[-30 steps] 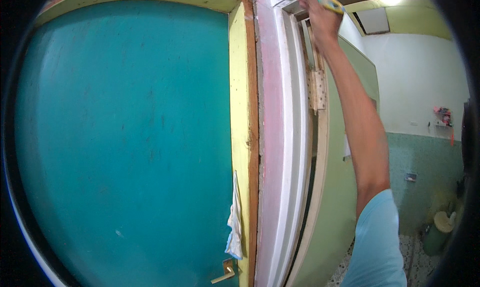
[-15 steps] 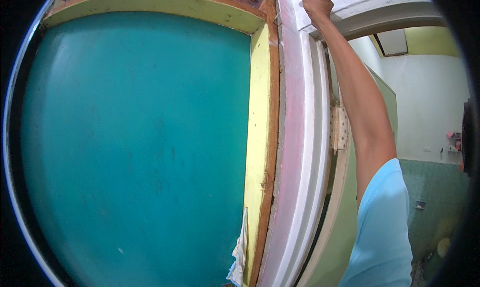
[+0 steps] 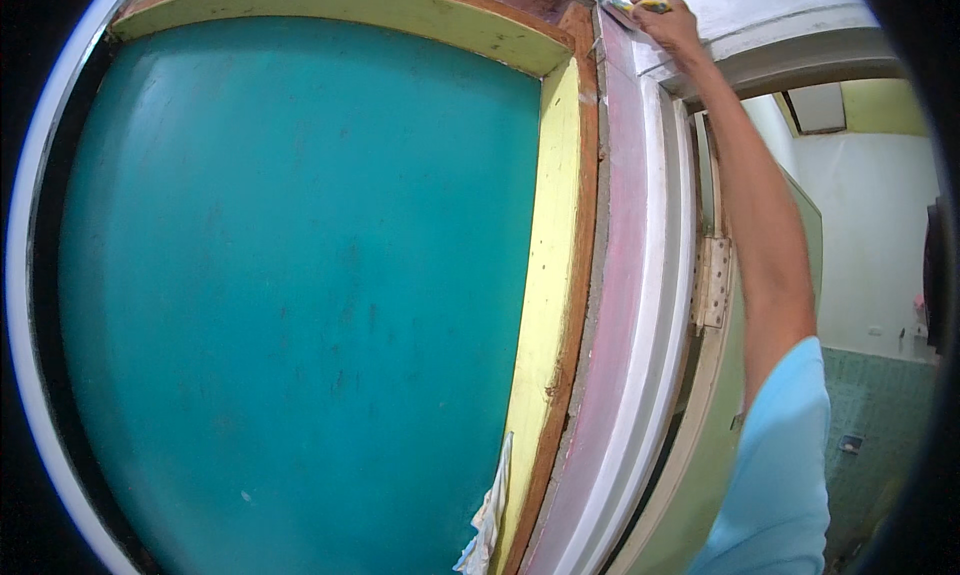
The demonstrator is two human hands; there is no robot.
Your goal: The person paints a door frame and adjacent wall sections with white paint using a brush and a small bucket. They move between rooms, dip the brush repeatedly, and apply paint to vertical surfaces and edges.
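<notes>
High up at the top right, my right hand [image 3: 676, 29] is closed round a paintbrush with a yellow handle [image 3: 655, 6]. The brush head points left, at the upper end of a narrow pink wall strip [image 3: 625, 175], close to the corner of the wooden frame. White wall [image 3: 745, 0] lies above and to the right of the hand. My right arm, in a light blue sleeve, reaches up along the doorway. My left hand is out of the picture.
A teal panel [image 3: 300, 225] fills the left, edged by a yellow and brown wooden frame [image 3: 555, 255]. A whitish cloth [image 3: 488, 520] hangs at its lower right. White door trim [image 3: 645, 325], a hinge [image 3: 712, 280] and a green door [image 3: 690, 475] stand right of the strip.
The view has shifted, so the frame and doorway sit farther right and slightly lower. My right hand, still holding the paintbrush, shows lower in the picture, with more of the brush visible.
</notes>
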